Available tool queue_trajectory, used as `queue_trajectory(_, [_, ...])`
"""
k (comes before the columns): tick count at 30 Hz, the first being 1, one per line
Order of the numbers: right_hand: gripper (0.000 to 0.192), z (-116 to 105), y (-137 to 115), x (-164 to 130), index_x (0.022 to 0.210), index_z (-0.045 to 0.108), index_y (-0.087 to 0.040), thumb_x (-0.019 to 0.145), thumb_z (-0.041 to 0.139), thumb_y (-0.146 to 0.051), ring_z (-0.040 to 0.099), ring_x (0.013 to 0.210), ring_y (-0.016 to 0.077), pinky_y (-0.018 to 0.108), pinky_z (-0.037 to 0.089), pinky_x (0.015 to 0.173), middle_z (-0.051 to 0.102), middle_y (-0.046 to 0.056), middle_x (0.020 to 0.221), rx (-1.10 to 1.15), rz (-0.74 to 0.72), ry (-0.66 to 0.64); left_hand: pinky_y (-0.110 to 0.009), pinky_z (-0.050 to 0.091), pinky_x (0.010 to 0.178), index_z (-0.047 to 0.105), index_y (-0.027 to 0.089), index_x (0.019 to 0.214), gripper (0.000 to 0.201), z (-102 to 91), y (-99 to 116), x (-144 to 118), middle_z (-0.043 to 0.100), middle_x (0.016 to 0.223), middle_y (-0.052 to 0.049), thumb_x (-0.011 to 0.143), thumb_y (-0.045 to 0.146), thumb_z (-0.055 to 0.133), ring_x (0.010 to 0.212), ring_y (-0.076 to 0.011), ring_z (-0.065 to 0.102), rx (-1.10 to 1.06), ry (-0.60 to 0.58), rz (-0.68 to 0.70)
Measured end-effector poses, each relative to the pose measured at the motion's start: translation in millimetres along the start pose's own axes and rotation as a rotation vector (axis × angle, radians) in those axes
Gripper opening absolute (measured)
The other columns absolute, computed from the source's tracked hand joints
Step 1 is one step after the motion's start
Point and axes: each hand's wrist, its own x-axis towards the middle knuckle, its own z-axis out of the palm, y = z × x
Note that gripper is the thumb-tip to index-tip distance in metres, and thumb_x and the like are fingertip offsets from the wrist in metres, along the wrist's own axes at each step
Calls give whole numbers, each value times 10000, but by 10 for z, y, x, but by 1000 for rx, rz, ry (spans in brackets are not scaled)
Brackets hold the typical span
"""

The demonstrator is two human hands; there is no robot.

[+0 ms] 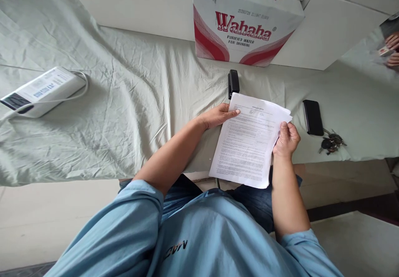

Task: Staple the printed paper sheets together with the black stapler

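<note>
And there it was, bold and red across the box [246, 32]: "Wahaha", with "PURIFIED WATER FOR DRINKING" beneath! Your papers [245, 148], a white stack fanned unevenly at the top right corner, carried rows of print too small to read. You had them across the near edge of the desk [140, 94], the stapler [233, 84] just beyond, your left hand [220, 115] pinching the left edge, your right hand [286, 138] gripping the right.

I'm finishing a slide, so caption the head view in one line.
Left hand and right hand hold printed sheets, with a black stapler just beyond on the pale cloth.
</note>
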Motion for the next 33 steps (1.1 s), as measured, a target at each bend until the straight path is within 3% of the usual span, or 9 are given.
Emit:
queue_trajectory(9, [647,30,-84,-36,889,770,-230,743,906,-846,725,907,222,403,629,942,713,-2,847,31,10,-23,-434,640,1057,861,181,1063,672,63,9,-12,893,1129,-124,981,843,776,1098,-311,838,-63,97,-24])
queue_trajectory(13, [779,-155,-273,-107,1259,815,-250,881,740,-927,808,1133,314,476,645,1017,830,82,1076,94,146,-247,-500,664,1045,814,210,1033,716,35,-135,105,891,1058,-111,846,900,863,1172,-366,840,-285,290,20])
queue_trajectory(15, [924,-321,-374,-187,1425,770,-295,868,642,-1021,814,1224,358,525,658,1025,845,108,1191,139,272,-358,-548,636,1113,792,242,1067,703,-18,-202,192,894,1047,-85,823,897,871,1331,-402,786,-355,397,65])
queue_trajectory(17, [1041,-472,-456,-315,1446,774,-324,793,589,-1113,786,1328,384,564,652,1081,831,125,1327,187,312,-398,-565,575,1203,769,272,1118,655,-82,-243,272,899,1052,-58,890,885,807,1472,-399,699,-367,492,78])
queue_trajectory(20, [1104,-541,-530,-583,1437,789,-362,648,713,-1131,758,1382,382,581,642,1144,813,119,1414,262,348,-432,-555,522,1263,728,286,1220,633,-136,-260,346,904,1129,-56,989,874,694,1550,-376,625,-371,587,91])
queue_trajectory(22, [1037,-456,-559,-754,1455,780,-365,628,904,-978,756,1390,372,582,630,1185,821,117,1414,238,365,-440,-547,541,1253,715,275,1248,675,-122,-258,357,896,1178,-75,950,880,738,1540,-379,638,-405,572,135])
queue_trajectory(27, [737,-265,-689,-698,1429,803,-288,777,1018,-557,712,1492,344,605,492,1385,801,96,1470,68,111,-168,-526,615,1186,740,239,1213,672,-101,-167,247,876,1164,-96,835,765,921,1426,-385,747,-422,352,216])
queue_trajectory(30, [642,-487,-850,-331,1356,832,-258,811,1007,-548,734,1468,372,610,559,1336,822,109,1396,-65,-109,-160,-462,632,1139,784,255,1219,586,-245,-24,116,874,1189,-59,798,604,995,1308,-324,801,-368,364,295])
queue_trajectory(33, [506,-795,-998,-17,1142,877,-245,789,1026,-575,806,1334,402,599,653,1223,867,120,1198,-229,-180,-256,-422,631,1084,814,309,1303,678,-412,102,5,872,1217,-30,710,523,1063,1246,-289,812,-280,383,339])
